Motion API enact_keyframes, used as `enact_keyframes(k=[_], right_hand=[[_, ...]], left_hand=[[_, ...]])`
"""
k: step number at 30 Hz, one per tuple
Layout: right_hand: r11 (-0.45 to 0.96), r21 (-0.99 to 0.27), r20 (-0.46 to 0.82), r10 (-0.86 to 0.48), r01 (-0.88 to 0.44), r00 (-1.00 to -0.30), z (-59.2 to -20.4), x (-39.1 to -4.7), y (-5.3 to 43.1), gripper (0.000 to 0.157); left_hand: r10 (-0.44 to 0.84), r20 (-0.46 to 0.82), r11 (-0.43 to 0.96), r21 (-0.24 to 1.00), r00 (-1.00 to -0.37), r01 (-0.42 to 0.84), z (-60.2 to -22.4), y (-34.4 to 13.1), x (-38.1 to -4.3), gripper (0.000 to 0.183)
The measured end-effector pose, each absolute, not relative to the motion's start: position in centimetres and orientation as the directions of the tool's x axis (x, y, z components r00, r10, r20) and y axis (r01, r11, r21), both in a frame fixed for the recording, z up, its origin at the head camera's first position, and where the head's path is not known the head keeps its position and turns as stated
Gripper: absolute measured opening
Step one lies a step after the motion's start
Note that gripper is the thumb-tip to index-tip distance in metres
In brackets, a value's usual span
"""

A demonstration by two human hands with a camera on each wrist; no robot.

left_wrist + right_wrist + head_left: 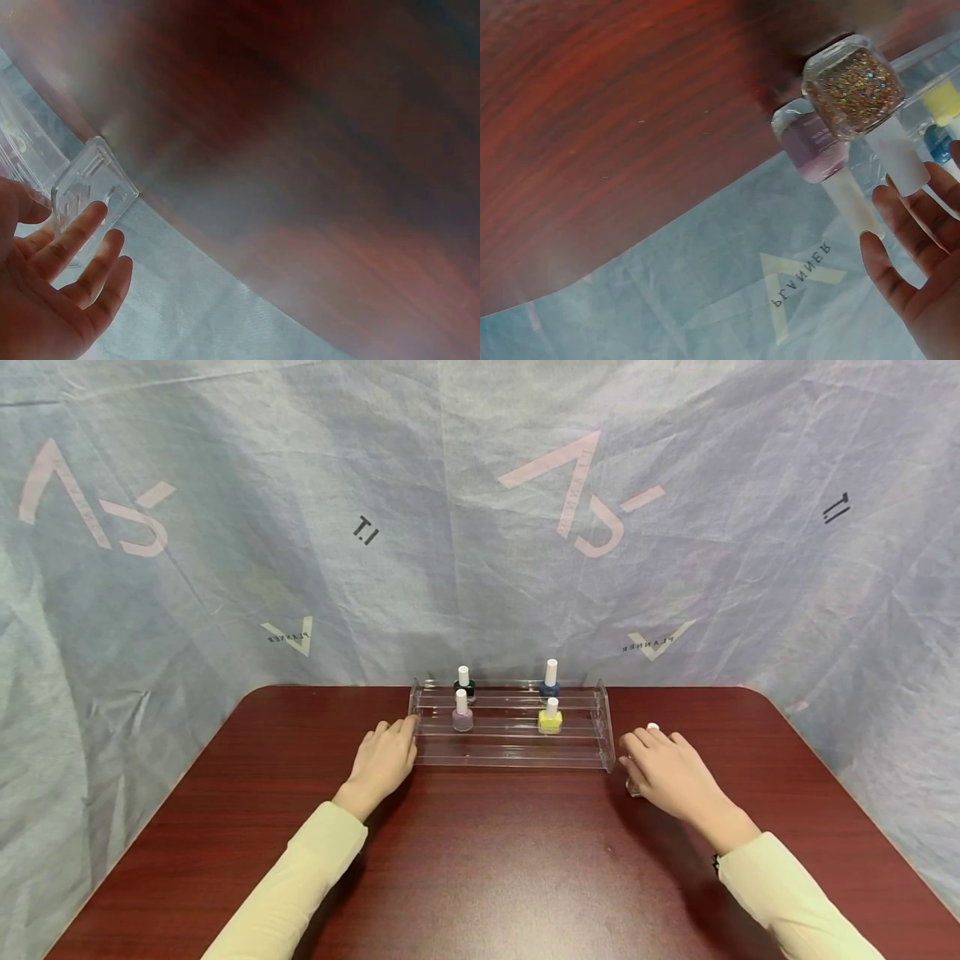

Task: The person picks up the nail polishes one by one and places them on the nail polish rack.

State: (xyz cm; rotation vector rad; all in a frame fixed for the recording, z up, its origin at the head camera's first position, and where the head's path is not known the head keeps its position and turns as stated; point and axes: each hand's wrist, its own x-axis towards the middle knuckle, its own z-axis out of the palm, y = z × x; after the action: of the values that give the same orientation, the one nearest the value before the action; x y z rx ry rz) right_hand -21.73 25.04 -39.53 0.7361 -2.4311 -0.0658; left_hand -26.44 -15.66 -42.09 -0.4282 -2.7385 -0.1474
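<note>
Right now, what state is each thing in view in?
Clear tiered rack: standing, partly filled
Black nail polish: capped, upright
Lilac nail polish: capped, upright
Blue nail polish: capped, upright
Yellow nail polish: capped, upright
Gold-glitter nail polish: capped, off rack
Mauve nail polish: capped, off rack
Left hand: at rack's end
Right hand: grip unclear

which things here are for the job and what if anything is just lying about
Seemingly for the job:
clear rack, with the left hand at one end
black bottle, lilac bottle, blue bottle and yellow bottle, on the rack
glitter bottle and mauve bottle, by the right hand

Just surroundings:
wooden table
printed cloth behind
</note>
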Motion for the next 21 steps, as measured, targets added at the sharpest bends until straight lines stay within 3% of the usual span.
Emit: enact_keyframes(k=[21], right_hand=[[0.848,0.209,0.554,-0.513,-0.487,-0.656,-40.4,-20.5,27.0,0.022]], left_hand=[[0.286,0.407,0.944,0.036,-0.868,0.328,-42.4,-15.8,-26.6,0.035]])
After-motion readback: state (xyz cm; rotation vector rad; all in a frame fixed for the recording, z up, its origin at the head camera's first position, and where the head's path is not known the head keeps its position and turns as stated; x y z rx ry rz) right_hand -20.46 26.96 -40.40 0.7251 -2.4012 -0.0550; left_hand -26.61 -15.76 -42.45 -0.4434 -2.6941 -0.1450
